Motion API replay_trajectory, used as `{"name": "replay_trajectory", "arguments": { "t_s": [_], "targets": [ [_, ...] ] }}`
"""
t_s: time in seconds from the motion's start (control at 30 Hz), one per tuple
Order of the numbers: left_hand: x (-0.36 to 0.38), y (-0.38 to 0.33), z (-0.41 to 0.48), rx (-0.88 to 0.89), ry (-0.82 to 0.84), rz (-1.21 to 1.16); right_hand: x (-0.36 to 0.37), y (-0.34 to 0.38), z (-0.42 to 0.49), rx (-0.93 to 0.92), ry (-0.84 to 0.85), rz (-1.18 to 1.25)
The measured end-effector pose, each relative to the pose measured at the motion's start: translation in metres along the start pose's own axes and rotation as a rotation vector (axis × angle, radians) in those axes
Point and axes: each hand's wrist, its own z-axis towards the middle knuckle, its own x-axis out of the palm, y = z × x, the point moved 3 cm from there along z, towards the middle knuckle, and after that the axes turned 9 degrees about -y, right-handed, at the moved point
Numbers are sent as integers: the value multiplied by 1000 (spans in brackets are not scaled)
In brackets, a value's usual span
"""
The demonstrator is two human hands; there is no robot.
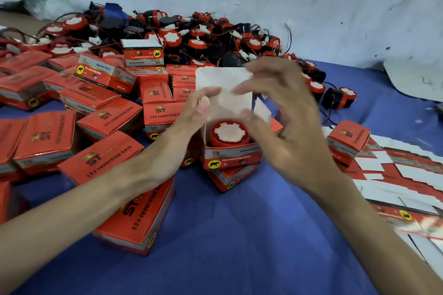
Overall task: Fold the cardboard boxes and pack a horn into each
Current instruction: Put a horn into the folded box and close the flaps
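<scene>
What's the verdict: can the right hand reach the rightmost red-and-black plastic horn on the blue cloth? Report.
Probably yes. The right hand is at the open red cardboard box, and the rightmost red-and-black horn lies close to its right on open blue cloth, nothing between.

Left hand (pixel 191 115) grips box (pixel 231 157) — horn (pixel 229 130) inside.

your box (pixel 231 157) is red with a grey band and a black elephant on a yellow disc; its flap (pixel 223 84) is white inside. your horn (pixel 229 132) is red with a white face. the cloth (pixel 239 235) is blue.
</scene>
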Motion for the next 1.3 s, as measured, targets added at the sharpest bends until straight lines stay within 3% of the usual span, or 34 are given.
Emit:
{"name": "replay_trajectory", "arguments": {
  "t_s": [0.03,0.1,0.23,0.37,0.5,0.57,0.7,0.83,1.03,1.3],
  "targets": [
    [-6,1,-6,-1,23,25,-6,-7,-8,56,-133,37],
    [-12,6,-22,-34,137,91,-9,-20,-25,167,-205,132],
    [-17,16,-38,-56,214,112,3,-26,-51,167,-91,180],
    [-14,8,-37,64,184,20,13,-24,-61,159,20,193],
    [-13,3,-38,156,72,-18,12,-25,-55,470,26,443],
    [-13,2,-38,155,69,37,9,-28,-50,523,7,472],
    [-15,-1,-38,140,46,133,10,-32,-39,548,25,559],
    [-16,-5,-39,178,50,201,15,-30,-42,491,-65,445],
    [-14,-11,-43,193,54,258,11,-27,-44,473,-70,553],
    [-16,-14,-46,139,164,235,14,-27,-56,474,-88,480]
  ]
}}
